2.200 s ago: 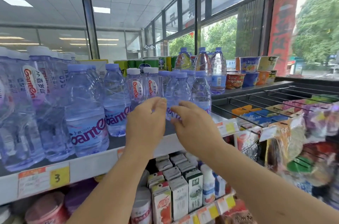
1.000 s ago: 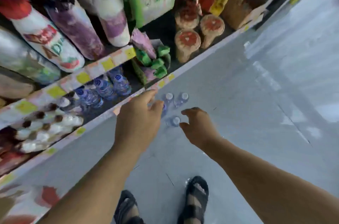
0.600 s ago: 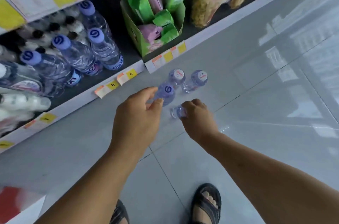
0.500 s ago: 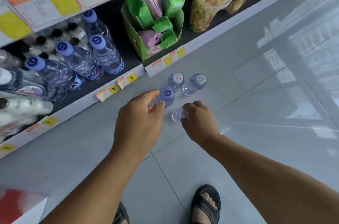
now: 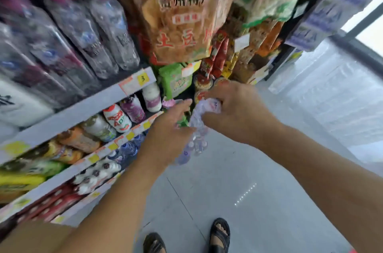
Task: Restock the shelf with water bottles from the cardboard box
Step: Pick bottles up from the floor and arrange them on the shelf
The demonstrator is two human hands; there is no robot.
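Note:
My right hand point(image 5: 238, 112) grips a clear water bottle point(image 5: 204, 110) in front of the shelf point(image 5: 89, 101), at about the second tier. My left hand point(image 5: 170, 130) is just left of the bottle with its fingers stretched toward it, holding nothing that I can see. Three more small water bottles point(image 5: 193, 148) stand on the floor below my hands, one with a purple cap. Large blurred water bottles point(image 5: 87, 33) fill the top tier at the left. No cardboard box is in view.
Yoghurt drinks point(image 5: 122, 116) and snack bags point(image 5: 182, 14) pack the shelf. Small blue-capped bottles point(image 5: 128, 149) sit on the lowest tier. Grey tiled floor point(image 5: 259, 180) stretches to the right, and my sandalled feet point(image 5: 219, 234) are at the bottom.
I was crouched with both hands at the floor bottles. Now my right hand has lifted one bottle up to shelf height, my left hand has risen beside it, and the view has tilted up.

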